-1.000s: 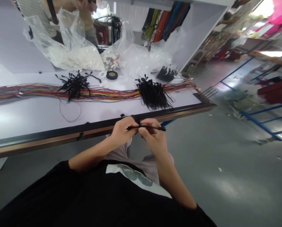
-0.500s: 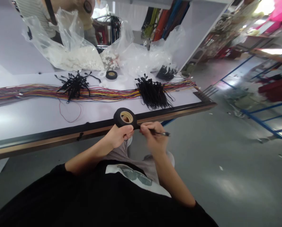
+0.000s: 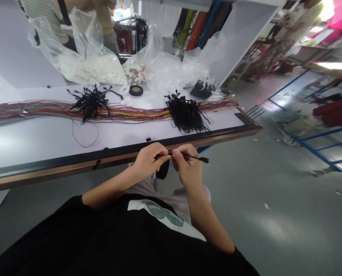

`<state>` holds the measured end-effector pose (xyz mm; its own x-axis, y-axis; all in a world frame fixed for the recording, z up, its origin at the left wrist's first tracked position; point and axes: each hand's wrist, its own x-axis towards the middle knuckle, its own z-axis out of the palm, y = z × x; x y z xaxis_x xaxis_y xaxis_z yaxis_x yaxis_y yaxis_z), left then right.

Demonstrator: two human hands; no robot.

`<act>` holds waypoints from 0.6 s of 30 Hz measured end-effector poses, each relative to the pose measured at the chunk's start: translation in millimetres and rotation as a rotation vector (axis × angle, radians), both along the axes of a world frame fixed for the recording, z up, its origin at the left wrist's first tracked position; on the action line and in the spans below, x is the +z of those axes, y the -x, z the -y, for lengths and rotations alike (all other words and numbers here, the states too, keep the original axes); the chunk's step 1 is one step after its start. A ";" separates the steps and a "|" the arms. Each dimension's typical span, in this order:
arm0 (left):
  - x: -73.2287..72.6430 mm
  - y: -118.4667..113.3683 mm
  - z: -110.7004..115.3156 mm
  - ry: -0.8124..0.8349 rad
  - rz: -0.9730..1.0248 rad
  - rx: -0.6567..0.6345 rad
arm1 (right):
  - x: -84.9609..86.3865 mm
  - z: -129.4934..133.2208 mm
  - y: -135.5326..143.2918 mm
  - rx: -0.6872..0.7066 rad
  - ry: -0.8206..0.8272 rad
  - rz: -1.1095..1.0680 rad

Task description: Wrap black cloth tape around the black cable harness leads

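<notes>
My left hand and my right hand are close together just off the table's front edge. Both pinch a thin black cable between thumb and fingers. The cable's connector end sticks out to the right past my right hand. A roll of black tape is below my left fingers, partly hidden; whether those fingers also hold it I cannot tell. Beyond my hands, bunches of short black cables with connectors lie across a long bundle of coloured wires.
Another tape roll lies flat behind the wires. Clear plastic bags of small white parts stand along the back. A dark strip runs along the table's front edge. Blue metal racks are at the right, and a person stands farther off.
The tape roll has gone from above my left hand to below it, its face turned out of view. Both hands now meet nearly thumb to thumb. A small black piece now shows on the table edge.
</notes>
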<state>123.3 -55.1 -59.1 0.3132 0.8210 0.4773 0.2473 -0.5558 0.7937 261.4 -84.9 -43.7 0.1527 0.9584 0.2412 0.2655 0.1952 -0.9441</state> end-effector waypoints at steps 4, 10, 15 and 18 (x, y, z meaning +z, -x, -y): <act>-8.6 -2.2 0.4 -0.161 -0.073 0.068 | 5.7 -0.6 -0.3 0.114 0.153 0.049; -18.5 -3.5 -2.1 -0.222 -0.111 0.115 | 5.9 -2.0 -0.8 0.085 0.169 0.115; -12.1 -3.9 12.7 0.027 0.167 0.159 | -1.9 -5.1 -1.8 0.002 -0.004 0.283; -0.8 -2.5 21.9 0.387 0.393 0.185 | -5.4 -3.5 -1.1 -0.037 -0.135 0.356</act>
